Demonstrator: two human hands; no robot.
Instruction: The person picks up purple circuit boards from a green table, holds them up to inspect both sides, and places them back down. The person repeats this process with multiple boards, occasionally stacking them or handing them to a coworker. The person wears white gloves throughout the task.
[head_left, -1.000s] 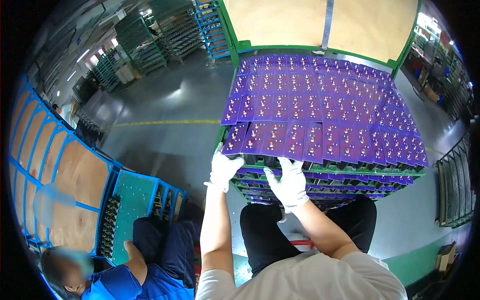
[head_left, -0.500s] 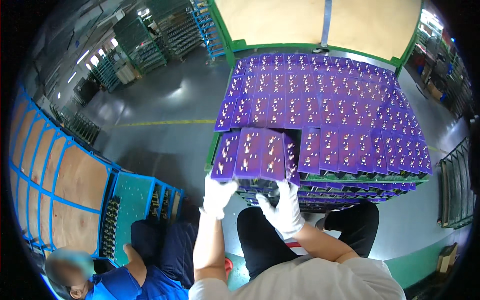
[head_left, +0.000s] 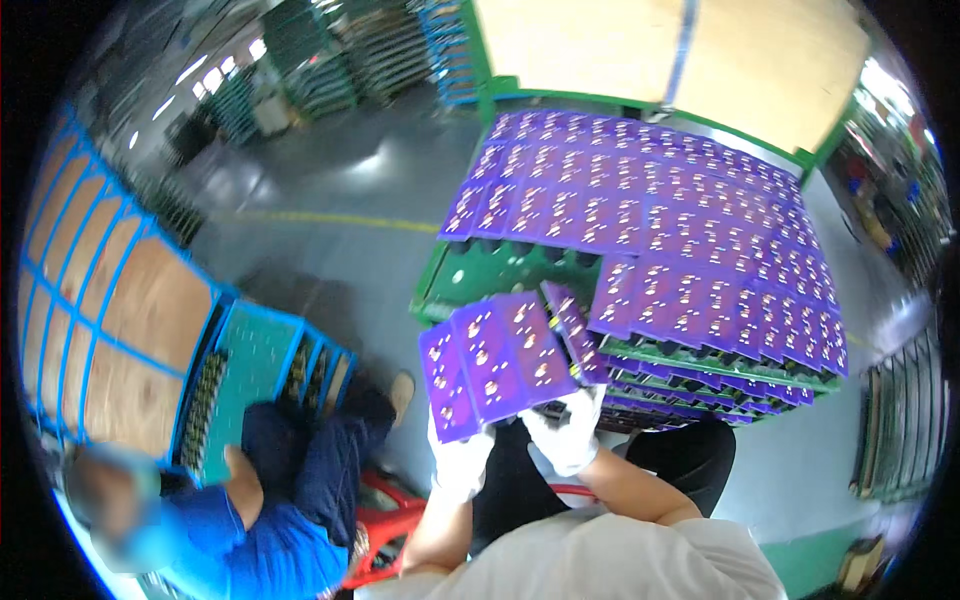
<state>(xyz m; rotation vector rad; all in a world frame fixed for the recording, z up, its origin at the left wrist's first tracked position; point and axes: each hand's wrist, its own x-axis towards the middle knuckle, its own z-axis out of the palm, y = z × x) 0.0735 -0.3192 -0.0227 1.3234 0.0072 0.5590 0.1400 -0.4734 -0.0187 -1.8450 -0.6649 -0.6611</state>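
My left hand (head_left: pixel 460 465), in a white glove, grips the near edge of a small group of purple rectangular boards (head_left: pixel 495 355). At the group's near right corner my gloved right hand (head_left: pixel 567 435) is closed on it from below; its fingertips are partly hidden. The boards carry small white and gold marks. The rightmost board (head_left: pixel 575 330) of the group stands tilted, apart from its neighbours. The group is held tilted in front of the green shelf (head_left: pixel 470 280), whose bare front left corner shows. Rows of similar purple boards (head_left: pixel 680 220) cover the rest of that shelf.
Lower tiers of the green rack (head_left: pixel 720 365) hold more purple boards. A pale wooden panel (head_left: pixel 580 45) rises behind it. A seated person in blue (head_left: pixel 250 540) is at my left, beside a blue-framed cart (head_left: pixel 265 350). A red stool (head_left: pixel 385 520) stands between us.
The held boards have come off the shelf's front left corner toward me, baring the green surface beneath. Both hands moved back with them, and the view has shifted.
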